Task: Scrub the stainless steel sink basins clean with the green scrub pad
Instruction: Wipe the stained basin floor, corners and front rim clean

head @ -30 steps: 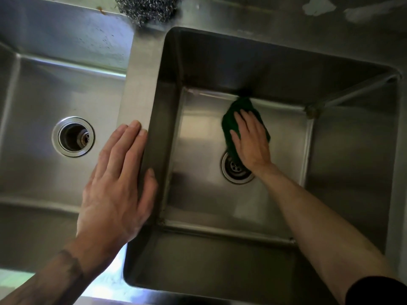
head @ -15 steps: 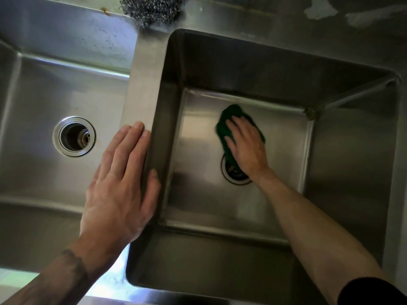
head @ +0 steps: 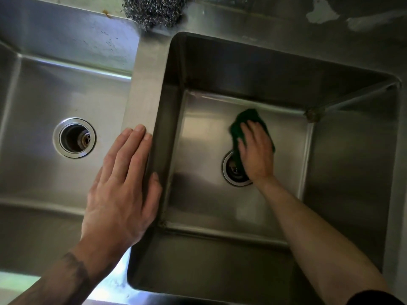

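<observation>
Your right hand [head: 256, 153] lies palm down on the green scrub pad [head: 248, 116], fingers spread over it and pressing it flat to the floor of the right basin [head: 242, 69]; no finger is seen hooking under the pad, and the thumb side is too shadowed to judge. The pad sits on the basin floor between the back wall and the drain [head: 231, 172], its far end poking out beyond your fingertips and its near end reaching down to the drain's rim, where the heel of your hand covers part of the strainer. Your right forearm runs down into the basin from the lower right, with a dark sleeve [head: 378, 299] showing at the frame's edge. Your left hand [head: 119, 194] is relaxed and flat, holding nothing: the palm and straight fingers rest on the divider [head: 147, 84] between the two basins, fingers pointing away from you, the thumb lying along the lip of the right basin. A tattoo [head: 72, 267] marks that forearm near the wrist. The left basin [head: 66, 89] lies beside it, its round drain [head: 74, 137] open and well apart from your hand. At the far right corner of the right basin's floor there is a small brownish clump of grime [head: 312, 114]. A ball of steel wool [head: 154, 9] sits on the back ledge [head: 242, 18], just behind the divider.
</observation>
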